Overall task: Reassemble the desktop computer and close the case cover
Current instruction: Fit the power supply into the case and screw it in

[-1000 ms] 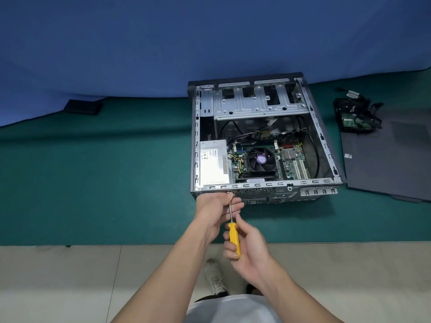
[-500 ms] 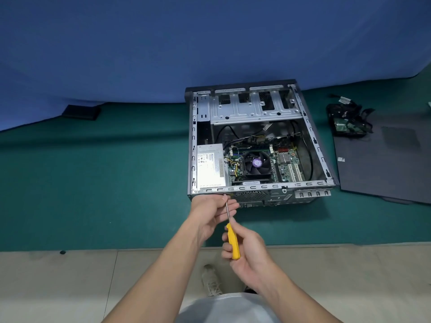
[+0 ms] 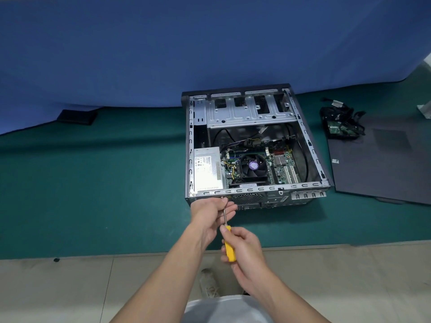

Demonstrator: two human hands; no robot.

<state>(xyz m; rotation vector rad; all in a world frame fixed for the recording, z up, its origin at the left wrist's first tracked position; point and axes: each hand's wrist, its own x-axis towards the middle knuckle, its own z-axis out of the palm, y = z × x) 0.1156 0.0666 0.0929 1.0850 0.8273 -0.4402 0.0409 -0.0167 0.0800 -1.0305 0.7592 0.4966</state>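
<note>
The open desktop case [image 3: 190,145] lies on its side on the green mat, its motherboard, black fan [image 3: 253,165] and silver power supply [image 3: 208,169] showing. My right hand [image 3: 242,250] grips the yellow-handled screwdriver [image 3: 228,244], whose metal shaft points up at the case's rear panel near the power supply. My left hand [image 3: 211,212] sits at the rear panel with fingertips pinching the screwdriver's tip against it. The dark case cover [image 3: 382,164] lies flat to the right of the case.
A loose drive with a tangle of black cables [image 3: 341,123] rests at the cover's far corner. A small black box [image 3: 77,116] sits at the back left under the blue backdrop. The mat's front edge meets tiled floor near my shoe [image 3: 210,284].
The view shifted slightly, with the case now a little left and lower. My hands and screwdriver stay at the same spot on the rear panel.
</note>
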